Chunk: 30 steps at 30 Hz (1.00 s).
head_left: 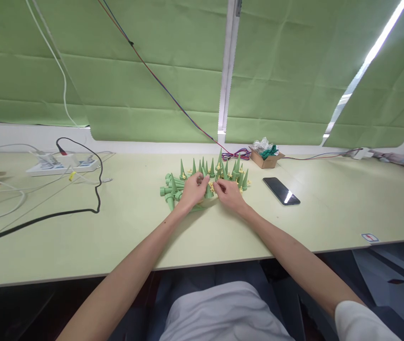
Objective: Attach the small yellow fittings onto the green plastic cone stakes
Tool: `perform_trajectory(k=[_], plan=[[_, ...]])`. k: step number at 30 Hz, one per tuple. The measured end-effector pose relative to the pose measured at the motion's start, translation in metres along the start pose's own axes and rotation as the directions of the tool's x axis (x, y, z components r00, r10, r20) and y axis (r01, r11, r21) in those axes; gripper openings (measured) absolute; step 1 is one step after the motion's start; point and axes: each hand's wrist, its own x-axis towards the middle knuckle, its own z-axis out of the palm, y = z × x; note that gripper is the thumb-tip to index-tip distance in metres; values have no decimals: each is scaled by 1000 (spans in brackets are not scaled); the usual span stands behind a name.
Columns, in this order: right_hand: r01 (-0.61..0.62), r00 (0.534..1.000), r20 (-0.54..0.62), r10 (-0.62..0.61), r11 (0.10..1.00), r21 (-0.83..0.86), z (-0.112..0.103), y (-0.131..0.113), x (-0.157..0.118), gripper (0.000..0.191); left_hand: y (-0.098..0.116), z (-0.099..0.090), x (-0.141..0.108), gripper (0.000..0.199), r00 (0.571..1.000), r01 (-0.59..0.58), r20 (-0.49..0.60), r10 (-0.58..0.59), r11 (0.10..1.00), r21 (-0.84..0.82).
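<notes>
My left hand [194, 190] is closed around a green plastic watering spike [208, 192], held with its wide end low over the table. At its side my right hand [229, 193] pinches a small yellow valve piece [212, 186] against the spike; my fingers partly hide where the two meet. Behind both hands, several green spikes [182, 169] stand upright with points up, many with yellow pieces on them. Left of my left hand lies a heap of loose green spikes [167, 191] without visible yellow parts.
A black phone [280, 191] lies to the right on the pale table [127, 237]. Behind it is a small cardboard box [264, 161] with plastic and green material. Coiled wires [236, 154] lie at the back. A white power strip [63, 166] and a black cable [97, 199] are leftward.
</notes>
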Motion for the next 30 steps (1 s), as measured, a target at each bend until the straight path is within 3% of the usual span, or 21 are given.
perform_trajectory(k=[19,30], plan=[[-1,1000,-14,0,1000,-12,2,1,-1,36,-2,2,0,34,999,-26,-25,27,999,46],[-69,997,-22,70,997,37,4,0,-1,37,-4,4,-2,34,990,-132,-38,139,980,147]])
